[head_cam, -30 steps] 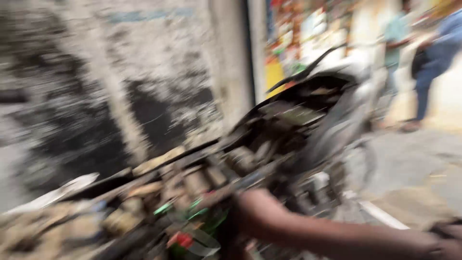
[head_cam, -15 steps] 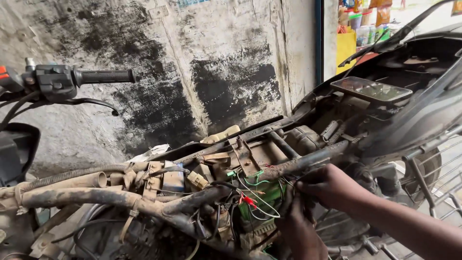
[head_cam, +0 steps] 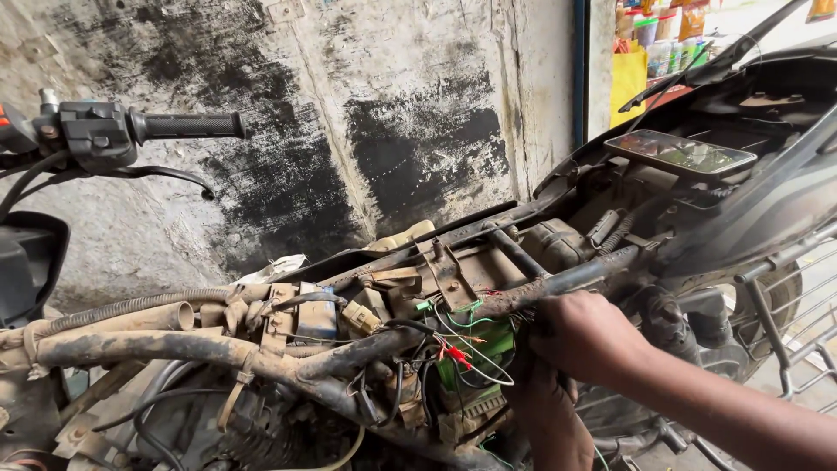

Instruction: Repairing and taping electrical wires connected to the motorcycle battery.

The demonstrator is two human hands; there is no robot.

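Two hands at work: both reach into the open middle of a stripped scooter.
Scooter frame [head_cam: 200,349]: rusty, mud-caked tubes run from lower left to the right, with all body panels off.
Wall [head_cam: 349,131]: grey plaster with large black stains, behind the scooter.
Seat bay [head_cam: 741,113]: a black open tub at upper right; a phone [head_cam: 680,153] lies flat across its front edge, screen up.
Handlebar grip [head_cam: 187,126]: black, at upper left, with the switch housing beside it and a lever below.
Battery cradle [head_cam: 475,353]: the pocket under the frame tube holds a green block, with red, green and white wires [head_cam: 462,349] looped across it.
Right hand [head_cam: 586,336]: fingers curled narrow, knuckles up, just right of the green block and touching the frame tube above it; what they grip is hidden.
Left hand [head_cam: 545,410]: below the right hand, pushed in beside the cradle; fingers are out of sight, so I cannot tell if they grip anything.
Corrugated hose [head_cam: 131,305]: grey, lying along the top tube at left.
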